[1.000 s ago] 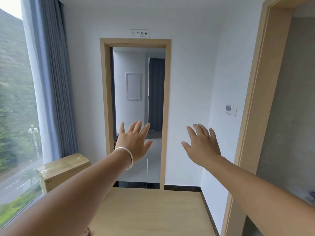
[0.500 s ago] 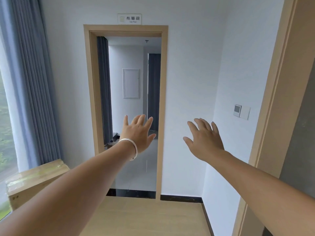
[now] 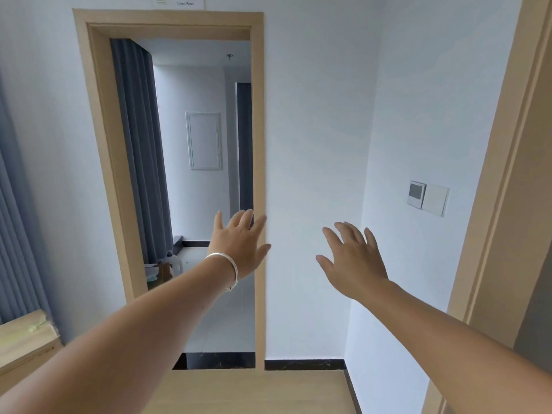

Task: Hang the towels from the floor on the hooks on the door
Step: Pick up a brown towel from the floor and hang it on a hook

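No towels, hooks or door leaf fall within the head view. A person's left hand (image 3: pixel 239 246), a silver bangle (image 3: pixel 227 268) on its wrist, reaches forward with fingers spread and holding nothing, in line with the right post of a wood-framed doorway (image 3: pixel 258 174). The right hand (image 3: pixel 352 261) is likewise outstretched, its grip spread and empty, before the white wall (image 3: pixel 313 144). Through the opening hang grey curtains (image 3: pixel 137 144), with a white jug (image 3: pixel 173 262) low at their foot and a white wall panel (image 3: pixel 204 140) beyond. A thermostat and switch plate (image 3: pixel 427 198) sit on the right-hand wall, near a second door frame (image 3: pixel 504 174). A cardboard box (image 3: pixel 24 339) rests at lower left; light wood floor (image 3: pixel 254 392) lies below.
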{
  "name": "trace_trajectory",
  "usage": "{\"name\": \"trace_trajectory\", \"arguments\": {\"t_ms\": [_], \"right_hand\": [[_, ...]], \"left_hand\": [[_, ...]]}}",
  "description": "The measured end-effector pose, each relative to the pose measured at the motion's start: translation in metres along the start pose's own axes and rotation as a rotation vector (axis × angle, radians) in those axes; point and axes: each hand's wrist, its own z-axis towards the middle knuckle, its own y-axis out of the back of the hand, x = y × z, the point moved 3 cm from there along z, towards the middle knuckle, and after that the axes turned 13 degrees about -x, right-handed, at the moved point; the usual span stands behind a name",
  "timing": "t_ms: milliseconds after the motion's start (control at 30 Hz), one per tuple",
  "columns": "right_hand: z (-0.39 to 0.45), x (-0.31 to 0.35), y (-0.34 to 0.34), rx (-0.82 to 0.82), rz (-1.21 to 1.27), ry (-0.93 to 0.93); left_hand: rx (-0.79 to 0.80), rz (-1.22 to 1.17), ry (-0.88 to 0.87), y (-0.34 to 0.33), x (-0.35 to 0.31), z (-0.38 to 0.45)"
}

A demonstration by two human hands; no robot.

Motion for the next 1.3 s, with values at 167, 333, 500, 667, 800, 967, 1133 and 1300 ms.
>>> {"name": "trace_trajectory", "arguments": {"t_ms": [167,333,500,667,800,967,1133,1300], "right_hand": [[0.059,-0.01,-0.064,0.004,-0.039,0.007],[0.14,0.0,-0.125,-0.004,-0.048,0.05],[0.212,0.014,-0.182,-0.041,-0.044,0.062],[0.266,0.043,-0.24,-0.031,-0.027,0.107],[0.31,0.09,-0.288,-0.029,0.053,0.167],[0.367,0.176,-0.356,-0.035,0.195,0.27],[0.422,0.272,-0.41,-0.053,0.352,0.42],[0.468,0.377,-0.441,-0.043,0.52,0.577]], "left_hand": [[0.015,-0.036,-0.009,-0.081,0.011,0.048],[-0.01,-0.065,0.034,-0.154,0.044,0.118],[-0.027,-0.061,0.049,-0.213,0.083,0.172],[0.016,0.006,0.072,-0.261,0.13,0.185],[0.037,0.085,0.128,-0.298,0.19,0.181],[0.089,0.22,0.262,-0.343,0.275,0.166],[0.176,0.405,0.401,-0.367,0.358,0.142],[0.248,0.572,0.573,-0.361,0.431,0.102]]}}
